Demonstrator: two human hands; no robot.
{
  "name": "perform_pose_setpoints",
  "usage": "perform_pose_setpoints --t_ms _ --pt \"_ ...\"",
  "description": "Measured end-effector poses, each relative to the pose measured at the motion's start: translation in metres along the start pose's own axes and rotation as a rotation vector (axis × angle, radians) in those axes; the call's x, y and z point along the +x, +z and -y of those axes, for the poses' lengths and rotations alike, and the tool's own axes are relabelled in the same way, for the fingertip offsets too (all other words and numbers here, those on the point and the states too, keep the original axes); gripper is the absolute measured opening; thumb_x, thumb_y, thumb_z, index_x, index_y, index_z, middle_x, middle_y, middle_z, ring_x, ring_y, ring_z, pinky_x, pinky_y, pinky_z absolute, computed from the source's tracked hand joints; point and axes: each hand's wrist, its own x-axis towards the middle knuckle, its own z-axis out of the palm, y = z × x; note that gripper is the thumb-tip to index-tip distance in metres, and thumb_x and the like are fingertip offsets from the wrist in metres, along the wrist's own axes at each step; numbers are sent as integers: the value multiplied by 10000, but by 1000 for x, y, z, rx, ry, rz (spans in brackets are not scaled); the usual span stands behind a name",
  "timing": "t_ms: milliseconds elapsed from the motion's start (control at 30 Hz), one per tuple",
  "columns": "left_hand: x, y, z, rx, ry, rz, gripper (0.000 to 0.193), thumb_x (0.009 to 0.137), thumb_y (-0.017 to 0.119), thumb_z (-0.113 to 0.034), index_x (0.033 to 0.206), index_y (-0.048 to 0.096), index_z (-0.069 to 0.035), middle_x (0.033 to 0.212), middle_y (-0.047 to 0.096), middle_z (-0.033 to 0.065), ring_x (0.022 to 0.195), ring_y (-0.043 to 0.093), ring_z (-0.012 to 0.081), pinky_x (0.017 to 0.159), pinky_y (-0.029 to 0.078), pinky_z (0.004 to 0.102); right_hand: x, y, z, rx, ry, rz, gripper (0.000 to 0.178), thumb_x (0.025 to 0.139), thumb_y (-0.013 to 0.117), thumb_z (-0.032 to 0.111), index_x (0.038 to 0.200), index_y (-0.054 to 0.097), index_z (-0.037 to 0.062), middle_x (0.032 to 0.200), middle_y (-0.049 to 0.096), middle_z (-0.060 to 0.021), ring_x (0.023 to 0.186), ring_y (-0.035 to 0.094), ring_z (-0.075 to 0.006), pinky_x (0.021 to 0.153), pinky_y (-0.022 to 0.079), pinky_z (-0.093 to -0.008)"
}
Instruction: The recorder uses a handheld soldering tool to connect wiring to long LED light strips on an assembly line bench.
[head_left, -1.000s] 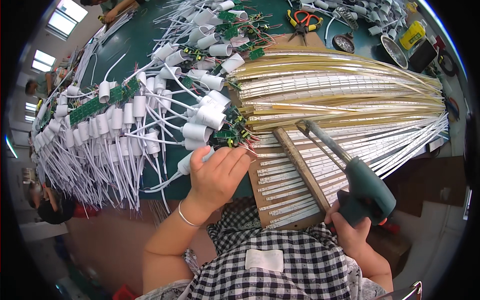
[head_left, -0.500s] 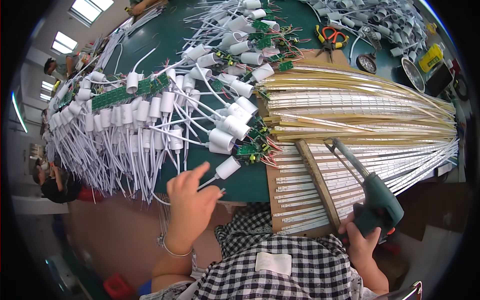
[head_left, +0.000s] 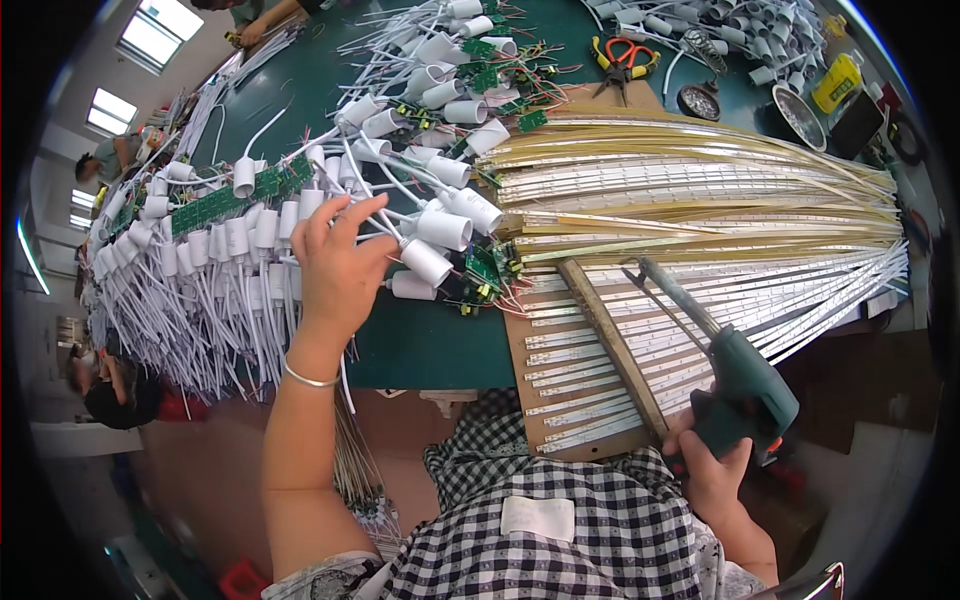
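My left hand (head_left: 340, 265) is raised over the near side of the white lamp sockets, thumb and forefinger apart. A socket (head_left: 425, 262) with its white cable is beside the thumb; the cable runs toward the gap between these fingers. Another socket (head_left: 412, 285) lies just below, by green circuit boards (head_left: 483, 265) with thin wires. My right hand (head_left: 708, 465) grips a dark green soldering gun (head_left: 755, 385), its long metal barrel over white LED strips (head_left: 580, 375). A wooden bar (head_left: 615, 345) lies across the strips, its near end against my right fingers; whether they hold it is hidden.
Sockets with long cables (head_left: 180, 310) fill the left of the green table (head_left: 430, 350). Yellow-edged strips (head_left: 680, 190) spread to the right. Orange-and-yellow pliers (head_left: 625, 62), a small round tin (head_left: 698, 102), a metal bowl (head_left: 798, 118) and a yellow bottle (head_left: 838, 82) stand beyond.
My left hand has moved up and away from the table's near edge. The loose socket there is gone from that spot. My right hand keeps its grip on the soldering gun; the view has shifted slightly.
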Motion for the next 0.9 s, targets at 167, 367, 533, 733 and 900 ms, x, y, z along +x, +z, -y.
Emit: perform_pose_setpoints --t_ms 167,367,533,733,900 --pt "-21 -2 6 -188 -201 -309 124 708 741 -102 816 679 -101 1059 641 19 1050 526 273 952 337 402 -1 -7 -5 13 -65 23 260 813 552 -50 1066 501 -29 835 590 -101 733 586 -154 653 471 -265" --pt "-24 -13 -82 -134 145 -241 141 710 701 -125 847 677 -153 806 599 -60 877 568 161 917 272 398 3 3 -4 -58 22 28 379 785 533 -60 1159 476 -43 788 581 -103 673 556 -150 607 450 -255" --pt "-31 25 -103 -170 212 -89 126 751 654 -171 874 675 -190 836 579 -81 905 556 110 936 235 406 3 -9 -6 -229 -17 285 442 785 528 -73 1220 468 -26 848 574 -119 759 568 -175 696 477 -306" --pt "-25 31 -102 -204 247 -105 112 757 645 -162 864 665 -190 846 580 -81 914 560 105 955 215 409 -1 -19 -7 -345 -18 326 449 781 532 -53 1224 458 -43 897 583 -119 799 587 -180 738 501 -314" --pt "-24 31 -100 -216 248 -83 113 761 637 -152 865 660 -190 841 580 -81 912 560 102 959 208 412 2 -13 2 -408 -131 332 298 814 597 10 1109 582 -31 910 640 -97 738 650 -168 662 524 -292"
